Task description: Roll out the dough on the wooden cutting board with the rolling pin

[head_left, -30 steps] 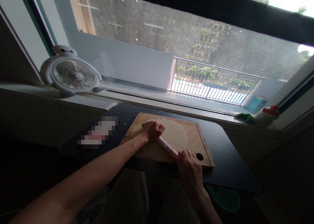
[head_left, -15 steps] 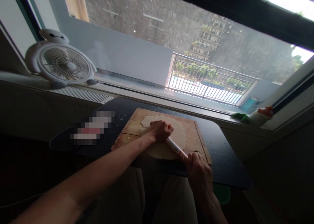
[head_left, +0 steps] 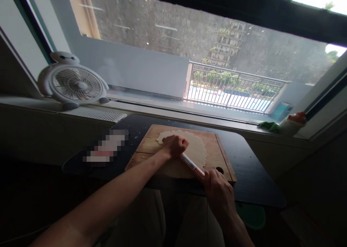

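Observation:
A slim rolling pin [head_left: 192, 164] lies slantwise over a wide, flat sheet of pale dough [head_left: 197, 146]. My left hand [head_left: 175, 146] is closed in a fist around its far end, above the dough. Around the near end wraps my right hand [head_left: 219, 187], low at the board's front right. Under the dough is a wooden cutting board [head_left: 146, 138] with a dark round hole at its near right corner. My left hand and forearm hide part of the dough and board.
The board rests on a dark table [head_left: 244, 160]. A pixelated item [head_left: 107, 147] lies left of it. On the window ledge stand a white fan [head_left: 81, 84] and, at right, a bottle with an orange top [head_left: 292, 124] beside a green cloth [head_left: 269, 126]. A green basin [head_left: 252, 216] is below the table.
The view has tilted slightly. Both hands and the rolling pin have shifted a little toward me and left across the dough, and the board's hole now shows more fully. Both grips are unchanged.

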A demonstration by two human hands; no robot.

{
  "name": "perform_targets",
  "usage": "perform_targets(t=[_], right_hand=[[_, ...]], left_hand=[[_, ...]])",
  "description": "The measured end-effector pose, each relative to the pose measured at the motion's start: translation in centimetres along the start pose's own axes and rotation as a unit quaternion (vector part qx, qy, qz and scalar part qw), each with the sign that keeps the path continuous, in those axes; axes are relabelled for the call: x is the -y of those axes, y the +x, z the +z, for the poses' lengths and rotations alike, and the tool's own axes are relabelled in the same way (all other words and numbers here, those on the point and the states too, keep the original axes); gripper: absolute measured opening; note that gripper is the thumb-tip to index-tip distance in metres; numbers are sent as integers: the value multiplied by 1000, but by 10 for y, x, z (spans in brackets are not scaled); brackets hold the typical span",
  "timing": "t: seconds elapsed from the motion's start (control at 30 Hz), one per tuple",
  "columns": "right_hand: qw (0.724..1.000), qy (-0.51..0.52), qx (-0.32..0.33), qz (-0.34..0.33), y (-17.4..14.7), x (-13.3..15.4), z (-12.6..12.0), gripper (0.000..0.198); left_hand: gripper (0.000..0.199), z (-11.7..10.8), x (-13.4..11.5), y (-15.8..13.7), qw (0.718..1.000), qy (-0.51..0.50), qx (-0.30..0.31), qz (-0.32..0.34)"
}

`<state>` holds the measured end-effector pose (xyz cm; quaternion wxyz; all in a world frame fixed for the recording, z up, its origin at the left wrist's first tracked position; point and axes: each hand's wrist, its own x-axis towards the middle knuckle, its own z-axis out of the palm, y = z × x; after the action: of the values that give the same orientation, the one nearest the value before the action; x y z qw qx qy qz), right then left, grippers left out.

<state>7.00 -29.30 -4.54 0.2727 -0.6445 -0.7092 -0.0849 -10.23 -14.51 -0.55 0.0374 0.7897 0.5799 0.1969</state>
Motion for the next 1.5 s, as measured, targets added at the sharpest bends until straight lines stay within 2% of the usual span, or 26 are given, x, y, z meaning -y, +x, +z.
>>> perform_targets(t=[0.13, 0.23, 0.33, 0.6, 0.7, 0.83, 1.03, 1.13, 1.23, 1.5], right_hand=[[998, -19, 12, 55, -10, -21, -10, 29], [998, -39, 11, 57, -12, -18, -12, 28], [999, -45, 7, 29, -8, 0, -8, 29], [999, -11, -19, -35, 19, 66, 20, 27], [999, 1, -18, -51, 24, 75, 25, 26], [999, 13, -1, -45, 14, 57, 16, 28], [999, 9, 42, 20, -14, 8, -9, 28], [999, -17, 38, 33, -19, 4, -14, 29], [999, -27, 20, 15, -13, 18, -9, 29], [998, -3, -3, -61, 17, 86, 25, 28]], left_hand=[[36, 13, -28, 7, 999, -29, 2, 23], [33, 14, -29, 7, 999, -41, 2, 24], [35, 7, -11, 1, 999, -39, 1, 15], [37, -30, 64, -21, 999, 6, -8, -46], [37, -36, 75, -24, 998, 17, -13, -64], [37, -31, 58, -23, 998, 11, -12, -57], [36, -8, -1, -17, 999, -35, -7, -1], [37, -5, -11, -15, 999, -51, -7, 10], [36, -11, 3, -17, 999, -49, -9, -3], [37, -43, 85, -40, 996, 6, -20, -83]])
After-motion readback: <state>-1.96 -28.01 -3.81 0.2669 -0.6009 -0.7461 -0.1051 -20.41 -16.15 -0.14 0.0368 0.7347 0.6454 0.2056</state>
